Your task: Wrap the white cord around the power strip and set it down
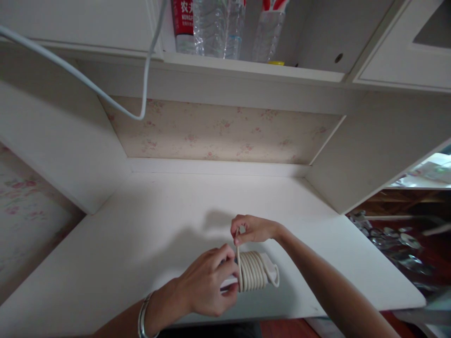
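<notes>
A cream-coloured cord [252, 271] is wound in several side-by-side turns around a white block-like object [268, 267]. My left hand [211, 279] is closed around the left end of this object, with a white edge showing between the fingers. Just above the coils, my right hand [252, 228] pinches a strand of the cord, which runs down to the leftmost turn. A small loop of cord sticks out at the right end. What the object is cannot be made out under the windings. Both hands are over the white tabletop [165, 202].
Overhead, a white shelf [253, 65] holds clear plastic bottles [218, 28] and a red package [183, 21]. A white cable [95, 87] hangs at upper left. White side panels [373, 141] flank the tabletop. Shiny items [398, 241] lie beyond its right edge.
</notes>
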`<state>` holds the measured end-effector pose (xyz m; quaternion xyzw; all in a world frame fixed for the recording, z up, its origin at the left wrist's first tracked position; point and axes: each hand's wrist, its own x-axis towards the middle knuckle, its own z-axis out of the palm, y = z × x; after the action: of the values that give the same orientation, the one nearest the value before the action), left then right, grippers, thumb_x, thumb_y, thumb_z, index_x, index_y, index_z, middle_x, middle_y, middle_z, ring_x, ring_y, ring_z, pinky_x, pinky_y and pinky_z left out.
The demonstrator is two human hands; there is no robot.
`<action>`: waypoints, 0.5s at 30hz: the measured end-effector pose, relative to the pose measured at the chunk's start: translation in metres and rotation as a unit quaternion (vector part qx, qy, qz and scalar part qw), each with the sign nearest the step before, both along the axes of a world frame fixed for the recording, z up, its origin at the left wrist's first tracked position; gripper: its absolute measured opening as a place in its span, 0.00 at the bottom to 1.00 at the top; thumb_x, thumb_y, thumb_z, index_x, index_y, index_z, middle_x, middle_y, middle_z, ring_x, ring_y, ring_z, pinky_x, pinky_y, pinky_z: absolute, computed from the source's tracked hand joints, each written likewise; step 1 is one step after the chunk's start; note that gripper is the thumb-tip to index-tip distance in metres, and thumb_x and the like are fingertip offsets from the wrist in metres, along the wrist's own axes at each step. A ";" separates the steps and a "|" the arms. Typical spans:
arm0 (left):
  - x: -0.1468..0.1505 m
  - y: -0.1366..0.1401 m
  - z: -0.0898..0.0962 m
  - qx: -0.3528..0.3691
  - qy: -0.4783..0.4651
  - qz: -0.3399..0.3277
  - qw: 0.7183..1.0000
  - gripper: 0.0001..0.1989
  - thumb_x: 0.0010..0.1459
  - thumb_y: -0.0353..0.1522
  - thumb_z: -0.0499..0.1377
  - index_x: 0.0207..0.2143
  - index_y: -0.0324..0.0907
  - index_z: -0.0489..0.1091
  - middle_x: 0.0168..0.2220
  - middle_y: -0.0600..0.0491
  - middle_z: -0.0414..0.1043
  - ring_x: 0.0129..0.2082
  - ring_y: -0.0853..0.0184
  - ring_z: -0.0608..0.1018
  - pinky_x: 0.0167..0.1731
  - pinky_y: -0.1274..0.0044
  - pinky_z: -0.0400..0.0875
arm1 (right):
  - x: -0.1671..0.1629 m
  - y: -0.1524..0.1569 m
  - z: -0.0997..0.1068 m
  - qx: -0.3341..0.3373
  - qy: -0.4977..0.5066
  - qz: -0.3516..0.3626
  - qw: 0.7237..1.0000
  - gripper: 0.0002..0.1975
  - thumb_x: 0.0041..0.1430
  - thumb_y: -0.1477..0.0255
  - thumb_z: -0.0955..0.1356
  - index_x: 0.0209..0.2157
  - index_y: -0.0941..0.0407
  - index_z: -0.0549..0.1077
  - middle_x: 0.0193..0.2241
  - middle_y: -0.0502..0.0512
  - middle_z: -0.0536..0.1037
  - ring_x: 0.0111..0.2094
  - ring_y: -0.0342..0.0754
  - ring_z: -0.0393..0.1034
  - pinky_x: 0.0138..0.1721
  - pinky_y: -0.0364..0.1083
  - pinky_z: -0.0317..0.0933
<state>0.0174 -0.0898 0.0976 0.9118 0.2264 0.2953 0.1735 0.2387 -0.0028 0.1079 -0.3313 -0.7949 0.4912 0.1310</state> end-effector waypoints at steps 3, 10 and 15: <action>-0.003 -0.004 0.005 0.017 -0.010 0.003 1.000 0.09 0.47 0.28 0.58 0.35 0.42 0.67 0.35 0.51 0.63 0.30 0.69 0.70 0.32 0.76 0.71 | -0.002 -0.001 -0.017 -0.075 0.012 -0.026 0.997 0.21 0.50 0.53 0.70 0.31 0.59 0.72 0.25 0.47 0.68 0.28 0.41 0.60 0.31 0.41 0.56; -0.010 -0.010 0.021 0.082 -0.039 -0.018 0.996 0.09 0.50 0.27 0.58 0.36 0.41 0.67 0.33 0.51 0.64 0.35 0.65 0.72 0.36 0.72 0.73 | -0.011 -0.016 -0.037 -0.108 0.094 -0.030 0.989 0.22 0.53 0.52 0.67 0.28 0.59 0.69 0.25 0.46 0.64 0.28 0.41 0.57 0.34 0.42 0.56; -0.012 -0.008 0.028 0.129 -0.041 -0.053 0.989 0.07 0.51 0.27 0.58 0.36 0.41 0.68 0.33 0.51 0.65 0.37 0.65 0.72 0.39 0.71 0.72 | -0.019 -0.025 -0.038 -0.110 0.135 -0.041 0.984 0.24 0.52 0.50 0.67 0.30 0.59 0.70 0.27 0.48 0.66 0.30 0.42 0.58 0.37 0.43 0.57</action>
<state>0.0054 -0.0980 0.1251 0.9246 0.1301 0.3492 0.0792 0.2200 -0.0281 0.0703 -0.3066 -0.6968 0.6099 0.2200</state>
